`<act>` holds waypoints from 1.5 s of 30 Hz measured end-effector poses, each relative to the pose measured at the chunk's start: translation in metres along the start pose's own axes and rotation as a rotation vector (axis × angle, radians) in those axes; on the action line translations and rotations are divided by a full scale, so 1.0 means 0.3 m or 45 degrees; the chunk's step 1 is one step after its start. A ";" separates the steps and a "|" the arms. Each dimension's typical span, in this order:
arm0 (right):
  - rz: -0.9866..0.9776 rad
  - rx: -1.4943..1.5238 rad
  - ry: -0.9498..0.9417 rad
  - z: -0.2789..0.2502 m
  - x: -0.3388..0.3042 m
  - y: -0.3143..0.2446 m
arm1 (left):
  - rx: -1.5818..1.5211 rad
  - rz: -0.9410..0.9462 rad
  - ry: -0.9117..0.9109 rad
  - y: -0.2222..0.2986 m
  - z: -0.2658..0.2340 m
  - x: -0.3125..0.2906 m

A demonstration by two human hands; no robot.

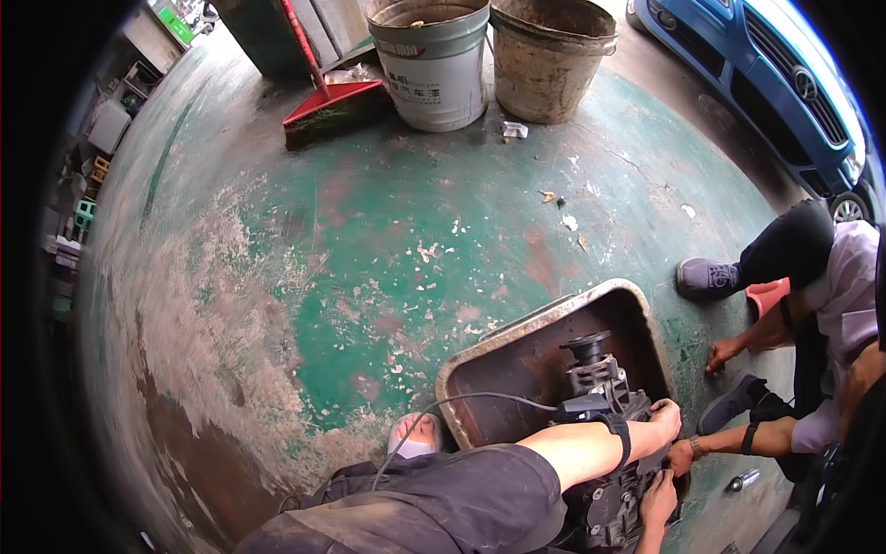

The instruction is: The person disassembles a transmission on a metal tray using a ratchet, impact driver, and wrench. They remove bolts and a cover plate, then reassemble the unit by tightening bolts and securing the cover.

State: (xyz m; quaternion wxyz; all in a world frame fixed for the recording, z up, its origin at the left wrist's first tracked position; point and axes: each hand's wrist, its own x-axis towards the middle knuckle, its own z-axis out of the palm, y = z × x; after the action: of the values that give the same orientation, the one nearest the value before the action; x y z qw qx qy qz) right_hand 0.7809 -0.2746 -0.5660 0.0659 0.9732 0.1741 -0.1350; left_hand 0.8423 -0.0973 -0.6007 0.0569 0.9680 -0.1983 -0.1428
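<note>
A greasy metal machine assembly (604, 503), which looks like an engine or gearbox, sits in a rusty rectangular tray (646, 314). At its far end stands a dark round pulley-like piece (588, 347). My left hand (664, 420) reaches across the assembly, its fingers curled over the right side. Lower down, my right hand (657, 499) grips the same side, its fingers pointing away from me. Between my hands, a co-worker's hand (681, 456) touches the assembly's edge; what those fingers hold is hidden. A strapped black box (585, 405) with a grey cable is on my left forearm.
The co-worker crouches at the right, the other hand (724, 355) near the floor beside a red stool (766, 297). A small cylinder (744, 479) lies nearby. Two buckets (554, 69), a red dustpan (337, 103) and a blue car (784, 83) stand farther off.
</note>
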 end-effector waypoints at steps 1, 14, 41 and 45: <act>-0.057 0.054 0.019 -0.002 0.002 0.004 | -0.025 -0.030 -0.015 -0.001 -0.010 -0.011; 0.111 0.213 0.165 0.002 -0.015 -0.014 | 0.143 0.217 0.263 -0.109 -0.019 -0.113; 1.438 0.773 -0.658 0.485 -0.352 0.839 | 0.440 0.326 0.016 -0.096 -0.125 -0.098; 1.485 0.940 -0.594 0.535 -0.323 0.868 | 0.384 0.274 0.021 -0.086 -0.123 -0.094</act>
State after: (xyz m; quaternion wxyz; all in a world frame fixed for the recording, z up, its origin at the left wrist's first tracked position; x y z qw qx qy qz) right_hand 0.7478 -0.5762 -0.6703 -0.1702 0.8123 -0.4485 -0.3317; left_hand 0.8381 -0.0605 -0.5626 -0.0725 0.9399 -0.3195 -0.0966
